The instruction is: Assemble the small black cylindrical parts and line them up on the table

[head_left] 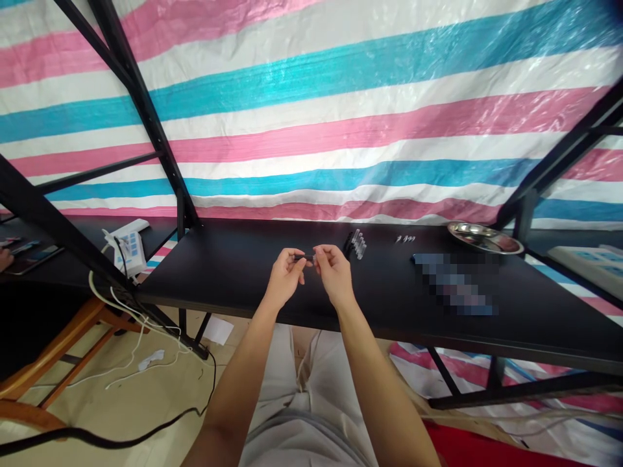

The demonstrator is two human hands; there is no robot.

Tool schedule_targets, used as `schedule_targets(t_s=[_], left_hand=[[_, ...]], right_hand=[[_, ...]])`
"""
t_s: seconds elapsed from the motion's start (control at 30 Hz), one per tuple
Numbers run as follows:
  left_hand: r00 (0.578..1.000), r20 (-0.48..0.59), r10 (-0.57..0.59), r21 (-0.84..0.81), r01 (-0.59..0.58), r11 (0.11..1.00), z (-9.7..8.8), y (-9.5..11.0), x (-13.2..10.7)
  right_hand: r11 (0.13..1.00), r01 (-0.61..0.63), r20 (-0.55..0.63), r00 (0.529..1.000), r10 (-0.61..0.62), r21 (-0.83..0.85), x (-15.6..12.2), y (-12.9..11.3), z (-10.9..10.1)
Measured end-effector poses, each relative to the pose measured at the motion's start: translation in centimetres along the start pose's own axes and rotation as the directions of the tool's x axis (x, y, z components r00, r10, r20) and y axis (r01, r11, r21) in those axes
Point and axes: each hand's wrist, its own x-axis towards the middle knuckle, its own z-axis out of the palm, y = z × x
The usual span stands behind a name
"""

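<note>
Both my hands meet above the near middle of the black table, fingers pinched. A thin dark pen-like piece (302,257) spans the gap between the fingertips. My left hand (286,275) grips its dark length. At its other end, the fingers of my right hand (333,271) are closed on a small part, mostly hidden. Just beyond my right hand lies a row of several slim clear tubes with black ends (359,244), pen-like in look. Farther right sit several tiny pale pieces (405,239), too small to name.
A round metal tray (484,239) stands at the table's back right. Nearer lies a blurred-out blue item (455,285). Black metal posts (160,139) rise at the table's ends. At left are a white box with cables (129,250), a wooden chair (73,350) and another person's hand (6,258).
</note>
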Motion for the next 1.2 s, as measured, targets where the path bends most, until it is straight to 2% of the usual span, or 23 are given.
schedule_targets(t_s=[0.2, 0.53, 0.8, 0.9, 1.1, 1.2], left_hand=[[0.990, -0.138, 0.032, -0.023, -0.035, 0.999, -0.2, 0.5, -0.7], [0.937, -0.340, -0.082, -0.120, 0.043, 0.992, 0.5, 1.1, -0.8], [0.914, -0.389, -0.117, -0.217, 0.033, 0.976, 1.0, 1.0, -0.8], [0.914, -0.392, -0.110, -0.212, 0.026, 0.977, 1.0, 0.9, -0.8], [0.950, -0.303, -0.075, -0.182, 0.020, 0.983, 0.7, 1.0, -1.0], [0.915, -0.400, -0.056, -0.183, -0.020, 0.983, -0.2, 0.9, -0.8]], right_hand=[[0.992, 0.089, 0.029, 0.996, -0.086, -0.093, -0.6, 0.1, 0.2], [0.930, 0.213, 0.057, 0.977, -0.206, -0.300, -1.1, -1.1, 0.3], [0.884, 0.325, 0.093, 0.945, -0.312, -0.337, -1.1, -0.5, -0.2], [0.873, 0.356, 0.183, 0.933, -0.311, -0.332, -1.1, -0.3, -0.6], [0.839, 0.423, 0.361, 0.884, -0.299, -0.343, -1.3, -0.3, -1.2], [0.794, 0.468, 0.384, 0.865, -0.321, -0.389, -1.1, -0.4, -1.7]])
